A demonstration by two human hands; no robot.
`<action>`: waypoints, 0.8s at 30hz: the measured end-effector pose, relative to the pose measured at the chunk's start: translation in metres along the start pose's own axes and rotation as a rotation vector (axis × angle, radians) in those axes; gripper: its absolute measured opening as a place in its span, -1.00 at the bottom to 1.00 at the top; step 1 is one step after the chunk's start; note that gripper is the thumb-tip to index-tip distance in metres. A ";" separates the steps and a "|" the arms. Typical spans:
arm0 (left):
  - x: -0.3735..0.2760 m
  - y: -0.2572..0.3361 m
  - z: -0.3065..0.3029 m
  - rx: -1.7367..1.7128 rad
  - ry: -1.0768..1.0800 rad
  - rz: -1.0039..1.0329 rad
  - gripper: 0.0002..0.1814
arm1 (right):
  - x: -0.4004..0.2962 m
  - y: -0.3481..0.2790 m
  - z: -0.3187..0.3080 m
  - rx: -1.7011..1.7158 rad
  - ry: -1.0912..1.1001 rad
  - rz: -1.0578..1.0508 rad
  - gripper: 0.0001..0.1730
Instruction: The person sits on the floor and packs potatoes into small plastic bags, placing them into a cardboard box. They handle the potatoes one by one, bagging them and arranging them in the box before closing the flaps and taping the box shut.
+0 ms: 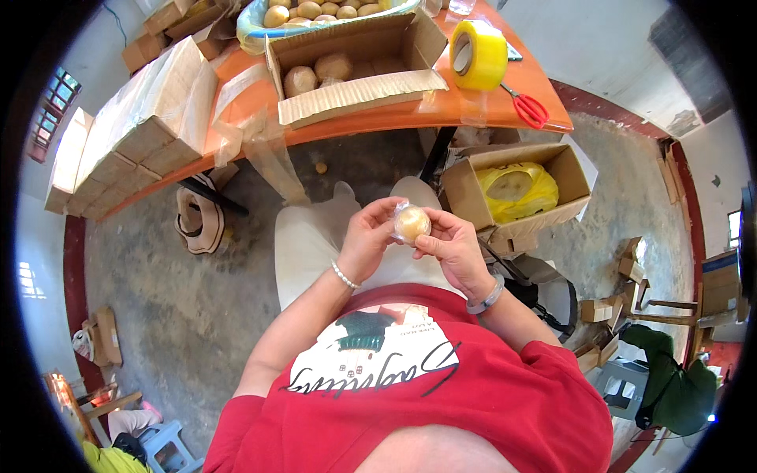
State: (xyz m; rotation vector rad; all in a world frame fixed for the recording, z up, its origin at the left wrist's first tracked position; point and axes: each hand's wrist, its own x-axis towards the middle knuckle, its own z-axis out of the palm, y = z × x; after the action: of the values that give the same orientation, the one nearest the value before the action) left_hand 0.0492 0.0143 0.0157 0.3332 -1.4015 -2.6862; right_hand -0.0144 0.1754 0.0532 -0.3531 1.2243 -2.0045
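A round yellow-tan fruit-like item (412, 223) in thin clear plastic film is held up above my lap. My left hand (374, 232) pinches the gathered film on its left side. The fingers and thumb of my right hand (452, 241) grip the item from the right and below. In front, an open cardboard box (361, 97) stands at the edge of the orange table (378, 121). Several larger brown round items (300, 81) in film lie in its left part. Behind it, a plastic-lined blue basin (251, 29) holds several tan round items (309, 10).
On the table are stacked closed cartons (159, 112), a yellow tape roll (480, 56) and red-handled scissors (530, 111). Right of my knees stands a cardboard box (520, 177) with a yellow plastic bag (523, 192). A loose strip of tape (269, 156) hangs off the table edge.
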 end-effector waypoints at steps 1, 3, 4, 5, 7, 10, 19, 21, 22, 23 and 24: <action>0.001 -0.003 -0.001 0.076 0.008 0.033 -0.69 | 0.001 0.001 0.002 0.019 0.022 -0.001 -0.46; 0.000 -0.002 -0.001 0.180 -0.006 0.047 -0.65 | 0.001 0.000 0.007 0.058 0.067 -0.002 -0.48; -0.001 0.001 -0.002 0.209 -0.029 0.029 -0.63 | 0.001 0.002 0.007 0.026 0.084 -0.029 -0.48; -0.003 0.005 -0.001 0.238 -0.052 0.010 -0.61 | 0.001 0.005 0.005 -0.006 0.101 -0.056 -0.48; -0.007 0.015 0.005 0.043 -0.102 -0.066 -0.58 | 0.001 0.008 0.003 -0.088 0.126 -0.088 -0.47; -0.010 0.022 0.017 0.061 -0.082 -0.089 -0.55 | 0.001 0.008 0.001 -0.254 0.142 -0.076 -0.42; -0.007 0.013 0.007 0.395 0.036 0.008 -0.55 | 0.005 -0.027 0.008 -1.102 0.003 -0.485 -0.30; -0.006 0.010 0.008 0.409 0.031 0.079 -0.55 | 0.010 -0.020 0.001 -1.179 -0.106 -0.538 -0.33; -0.005 0.009 0.010 0.397 0.043 0.100 -0.55 | 0.010 -0.019 0.002 -1.142 -0.081 -0.473 -0.34; -0.005 0.008 0.011 0.384 0.056 0.121 -0.55 | 0.009 -0.019 0.004 -1.104 -0.057 -0.408 -0.36; -0.006 0.009 0.011 0.354 0.057 0.121 -0.55 | 0.009 -0.018 0.006 -1.061 -0.036 -0.341 -0.38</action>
State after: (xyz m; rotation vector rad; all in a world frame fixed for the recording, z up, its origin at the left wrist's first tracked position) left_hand 0.0521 0.0190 0.0305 0.3355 -1.8148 -2.3093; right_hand -0.0250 0.1703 0.0699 -1.1503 2.2417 -1.3994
